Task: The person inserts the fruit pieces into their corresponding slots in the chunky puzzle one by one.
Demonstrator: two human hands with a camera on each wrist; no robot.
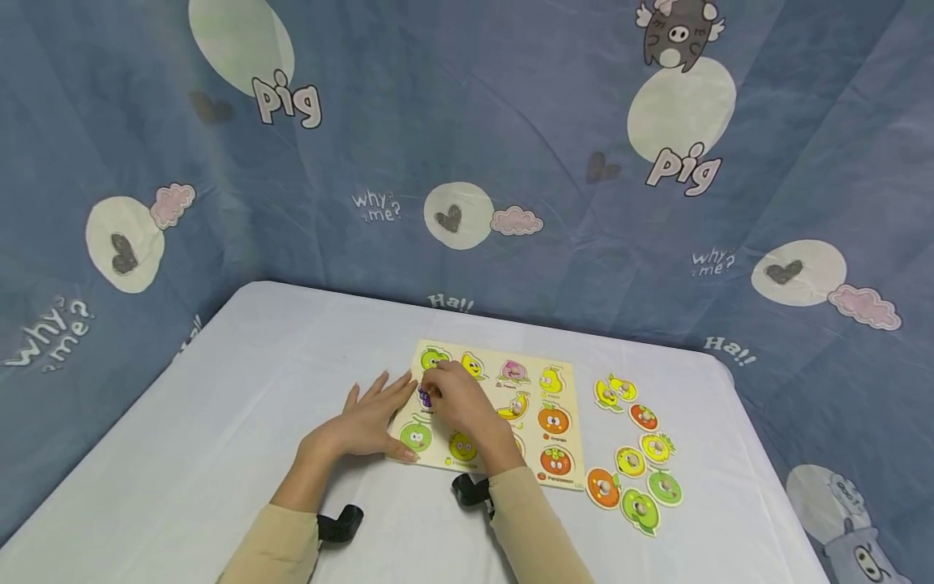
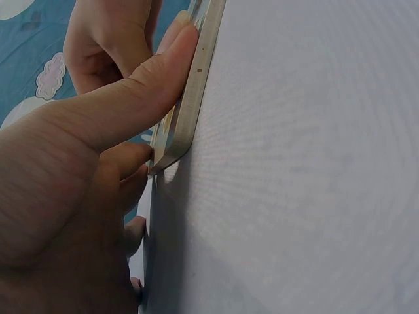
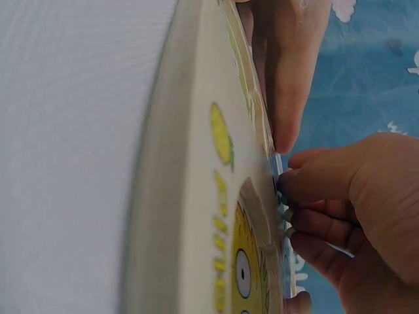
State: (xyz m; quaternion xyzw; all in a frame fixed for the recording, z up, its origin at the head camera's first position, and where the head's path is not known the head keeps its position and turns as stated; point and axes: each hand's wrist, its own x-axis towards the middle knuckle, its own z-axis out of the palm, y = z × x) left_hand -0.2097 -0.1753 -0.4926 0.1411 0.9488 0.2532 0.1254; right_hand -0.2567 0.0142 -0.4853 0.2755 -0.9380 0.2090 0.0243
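A pale wooden puzzle board (image 1: 477,408) with fruit pictures lies on the white table. My right hand (image 1: 460,397) is over its left part, fingertips and thumb together, pinching a purple grape puzzle piece (image 1: 425,397) at the grape spot. Those fingers cover the knob and most of the piece. My left hand (image 1: 368,422) lies spread along the board's left side. In the left wrist view, its thumb (image 2: 141,95) rests on the board's near edge, and the other fingers reach along the side. In the right wrist view, a pineapple picture (image 3: 245,271) shows close to the right hand.
Right of the board lie several loose knobbed fruit pieces, among them an orange (image 1: 603,487), a green fruit (image 1: 640,511), a melon (image 1: 665,487) and a pineapple (image 1: 660,447). A blue printed curtain (image 1: 467,138) hangs behind the white table (image 1: 306,349).
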